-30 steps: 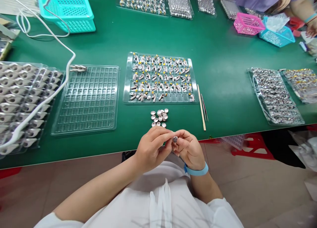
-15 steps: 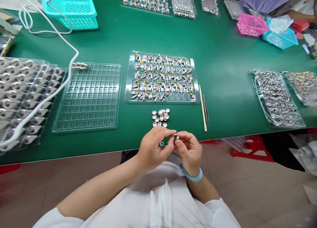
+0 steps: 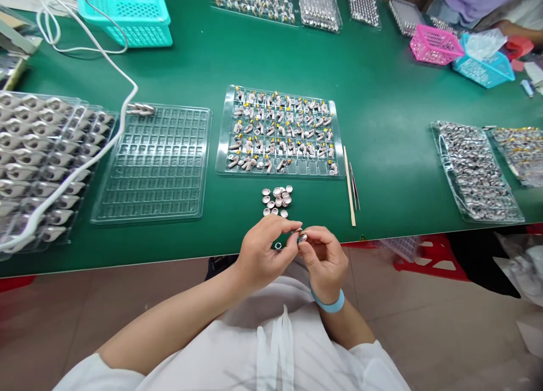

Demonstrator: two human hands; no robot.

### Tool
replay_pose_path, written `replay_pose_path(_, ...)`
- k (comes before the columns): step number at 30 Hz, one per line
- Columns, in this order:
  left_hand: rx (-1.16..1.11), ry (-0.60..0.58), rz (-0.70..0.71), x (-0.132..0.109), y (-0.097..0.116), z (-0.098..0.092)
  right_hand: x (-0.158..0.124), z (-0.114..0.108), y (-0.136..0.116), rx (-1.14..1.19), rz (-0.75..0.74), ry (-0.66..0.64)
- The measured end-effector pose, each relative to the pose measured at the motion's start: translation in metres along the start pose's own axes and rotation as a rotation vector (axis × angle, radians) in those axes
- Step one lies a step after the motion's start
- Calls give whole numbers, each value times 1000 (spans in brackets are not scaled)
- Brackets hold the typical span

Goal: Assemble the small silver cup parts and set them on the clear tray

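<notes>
In front of my body, at the table's near edge, my two hands meet fingertip to fingertip. My right hand [image 3: 327,262] pinches a small shiny metal part [image 3: 302,237] between thumb and fingers. Thumb and index finger of my left hand [image 3: 263,249] close on a small thin piece right beside it, mostly covered by the fingertips. Just beyond the hands lies a loose group of small round metal caps [image 3: 278,193]. A small ring [image 3: 278,246] rests near the table edge under my left hand.
A clear tray [image 3: 223,153] of small curved parts with yellow tips lies behind the caps. Right of it are a wooden stick [image 3: 349,187] and tweezers [image 3: 354,187]. Leftward are another clear tray [image 3: 148,210], a white cable [image 3: 123,119] and a turquoise basket [image 3: 148,34].
The view has shifted slightly. My hands stay together, and the small metal part between the fingertips has turned a little, showing more of its shiny face.
</notes>
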State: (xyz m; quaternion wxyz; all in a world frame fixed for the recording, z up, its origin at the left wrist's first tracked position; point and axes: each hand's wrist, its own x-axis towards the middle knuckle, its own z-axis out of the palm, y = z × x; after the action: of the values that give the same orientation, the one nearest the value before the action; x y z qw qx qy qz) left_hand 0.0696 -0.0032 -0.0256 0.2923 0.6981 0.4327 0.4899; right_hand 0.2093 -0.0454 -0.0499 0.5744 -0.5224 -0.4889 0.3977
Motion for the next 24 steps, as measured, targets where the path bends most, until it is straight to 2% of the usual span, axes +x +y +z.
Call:
replay_pose_path(3,-32,-22,-75,1,1,-1,-1,0,2,-110,-125,37)
replay_pose_path(6,-127,-73,-248,1,2,-1,0,1,3,-186,-215,66)
replay_pose_path(11,-335,-135,-514,1,1,0,2,2,2,-225,-227,58)
replay_pose_path(14,-369,-133,-539,2,1,-1,1,1,2,-205,-214,48)
replay_pose_path(24,-263,-121,-445,0,0,-1,4,0,-2,-220,-222,34)
